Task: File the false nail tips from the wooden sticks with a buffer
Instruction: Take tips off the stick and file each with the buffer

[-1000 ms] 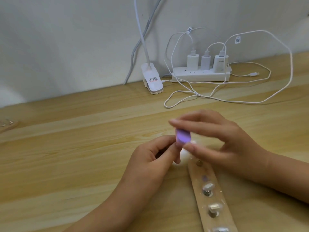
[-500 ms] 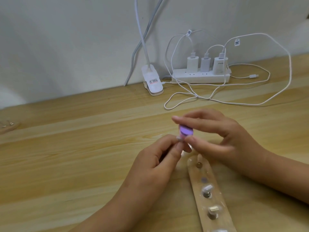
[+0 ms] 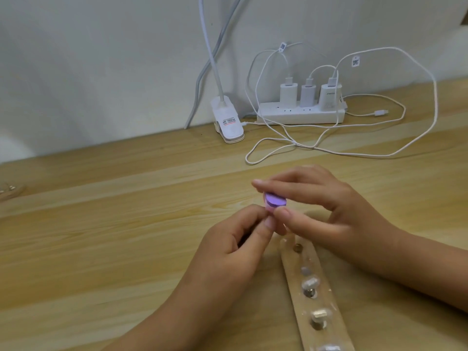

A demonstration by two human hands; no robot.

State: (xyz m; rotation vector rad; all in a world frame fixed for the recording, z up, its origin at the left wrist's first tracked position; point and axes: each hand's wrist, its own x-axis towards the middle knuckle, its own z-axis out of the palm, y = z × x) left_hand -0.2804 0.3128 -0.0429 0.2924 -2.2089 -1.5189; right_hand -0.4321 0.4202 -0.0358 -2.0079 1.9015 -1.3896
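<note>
My right hand [image 3: 326,209] pinches a small purple buffer [image 3: 274,200] between forefinger and thumb, just above the table. My left hand [image 3: 235,249] meets it from below, thumb and forefinger pinching a tiny false nail tip [image 3: 270,216] that is almost hidden by the fingertips. The buffer lies against that tip. A wooden stick [image 3: 319,297] runs from under my hands towards the bottom right, and several pale nail tips [image 3: 310,282] stand along it on metal studs.
At the back, by the wall, are a white power strip [image 3: 301,115] with three chargers, looping white cables [image 3: 329,145] and a white lamp clip [image 3: 229,122]. Another wooden stick end [image 3: 10,190] shows at the left edge of the wooden table [image 3: 114,236].
The buffer has turned in my right hand, from its end face towards me to lying flatter. Both hands have stayed together at the stick's top end.
</note>
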